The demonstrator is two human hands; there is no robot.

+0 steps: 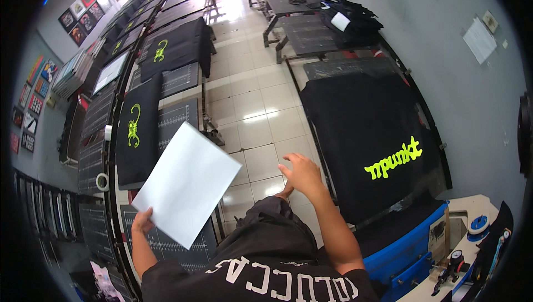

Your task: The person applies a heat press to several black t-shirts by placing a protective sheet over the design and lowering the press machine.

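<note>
Paper sheet [186, 185], white and blank, is held up in the lower left-centre of the frame, tilted like a diamond w/ one corner pointing up. It is pinched at its lower left edge by the left hand [142, 222]; fingers are closed on the sheet, mostly hidden behind it. Right hand [302, 173] is raised at frame centre, just right of the sheet and apart from it; fingers are spread and slightly curled, nothing is held.

Tiled floor [250, 102] is seen behind both hands, running up the middle of the frame. At left, a black shirt [136, 130] w/ a neon-yellow print is laid flat on a printing pallet, partly overlapped by the sheet's upper left edge in the view. A second black shirt [175, 46] w/ a similar print is laid farther up, upper left. At right, a large black shirt [366, 124] w/ neon-yellow lettering is spread on a pallet, near the right hand but not touched. A tape roll [102, 181] is seen at left-centre, beside the pallet rail. A blue cabinet [405, 249] is set at lower right. Framed pictures [83, 10] are hung on the upper left wall. Black garment worn by the person fills the bottom centre.
</note>
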